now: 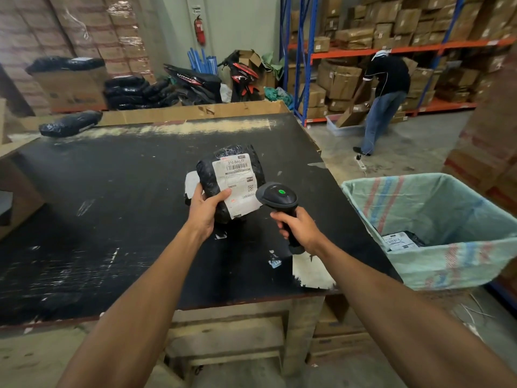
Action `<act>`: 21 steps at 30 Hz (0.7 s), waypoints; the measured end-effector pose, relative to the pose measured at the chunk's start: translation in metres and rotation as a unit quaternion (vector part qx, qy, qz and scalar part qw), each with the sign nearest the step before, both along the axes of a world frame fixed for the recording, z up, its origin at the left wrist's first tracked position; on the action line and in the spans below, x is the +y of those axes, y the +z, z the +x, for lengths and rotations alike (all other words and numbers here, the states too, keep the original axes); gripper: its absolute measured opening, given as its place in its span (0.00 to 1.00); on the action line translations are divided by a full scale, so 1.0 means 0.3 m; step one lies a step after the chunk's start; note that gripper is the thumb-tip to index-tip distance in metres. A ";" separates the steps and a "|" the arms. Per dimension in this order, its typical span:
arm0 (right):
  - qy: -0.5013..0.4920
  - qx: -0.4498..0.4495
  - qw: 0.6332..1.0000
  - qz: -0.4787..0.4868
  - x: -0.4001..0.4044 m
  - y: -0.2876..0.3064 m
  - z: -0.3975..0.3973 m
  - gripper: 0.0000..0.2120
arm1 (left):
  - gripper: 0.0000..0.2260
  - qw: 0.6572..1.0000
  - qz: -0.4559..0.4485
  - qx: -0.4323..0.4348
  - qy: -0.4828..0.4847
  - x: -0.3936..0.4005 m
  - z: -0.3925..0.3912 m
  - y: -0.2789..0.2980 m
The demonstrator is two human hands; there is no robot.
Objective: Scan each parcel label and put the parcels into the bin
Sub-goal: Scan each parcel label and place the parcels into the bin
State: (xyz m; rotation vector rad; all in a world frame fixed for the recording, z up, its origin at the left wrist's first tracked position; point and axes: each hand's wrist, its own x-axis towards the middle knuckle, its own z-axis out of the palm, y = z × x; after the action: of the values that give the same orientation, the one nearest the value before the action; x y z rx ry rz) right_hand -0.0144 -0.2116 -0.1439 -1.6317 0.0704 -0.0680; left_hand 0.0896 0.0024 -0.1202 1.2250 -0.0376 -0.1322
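My left hand (205,210) grips a black plastic-wrapped parcel (208,175) above the black table (112,197), its white label (237,180) facing up toward me. A second parcel with a white label (191,183) shows partly behind it. My right hand (298,226) holds a black handheld scanner (278,196) by its grip, its head with a green light right beside the label's lower right corner. The bin (436,261), a box lined with a green woven sack, stands right of the table with one labelled parcel (402,240) inside.
Another black parcel (70,123) lies at the table's far left corner by a cardboard edge. More black parcels (131,91) are stacked on the floor behind. A person (383,91) bends at the shelving at the back right. A white sheet (312,271) lies on the table's near right corner.
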 end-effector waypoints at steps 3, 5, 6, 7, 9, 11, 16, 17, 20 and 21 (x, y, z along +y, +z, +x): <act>-0.005 0.006 1.000 -0.007 -0.022 -0.002 -0.012 0.15 | 0.21 1.000 -0.013 -0.014 0.010 -0.019 -0.009 0.007; -0.001 0.010 1.000 -0.009 -0.029 0.000 -0.015 0.16 | 0.21 0.999 -0.023 -0.020 0.015 -0.033 -0.015 0.013; 0.000 0.010 1.000 -0.009 -0.031 0.002 -0.016 0.15 | 0.20 0.999 -0.029 -0.022 0.018 -0.041 -0.017 0.016; -0.001 0.010 1.000 -0.008 -0.033 0.005 -0.016 0.15 | 0.20 0.999 -0.034 -0.025 0.021 -0.048 -0.017 0.018; -0.024 0.020 0.999 -0.010 -0.041 0.010 -0.009 0.13 | 0.20 0.998 -0.038 -0.028 0.030 -0.056 -0.014 0.020; -0.068 0.057 0.996 -0.002 -0.064 0.009 -0.006 0.12 | 0.20 0.998 -0.033 -0.028 0.035 -0.063 -0.013 0.020; -0.079 0.184 0.980 0.018 -0.142 -0.023 -0.035 0.20 | 0.20 0.998 -0.028 0.004 0.055 -0.087 -0.008 0.020; -0.075 0.191 0.978 0.033 -0.151 -0.030 -0.043 0.19 | 0.20 0.998 -0.033 0.014 0.051 -0.097 -0.009 0.017; -0.058 0.202 0.972 0.105 -0.172 -0.048 -0.048 0.10 | 0.22 0.997 -0.052 0.045 0.017 -0.145 -0.031 0.004; -0.051 0.209 0.969 0.126 -0.179 -0.051 -0.048 0.09 | 0.21 0.997 -0.060 0.054 0.005 -0.165 -0.041 0.004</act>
State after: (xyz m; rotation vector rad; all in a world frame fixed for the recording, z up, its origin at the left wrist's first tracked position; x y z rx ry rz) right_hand -0.0287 -0.2652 -0.1591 -1.3654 0.4684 0.2002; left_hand 0.0772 -0.0470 -0.1189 1.0973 0.0537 -0.1852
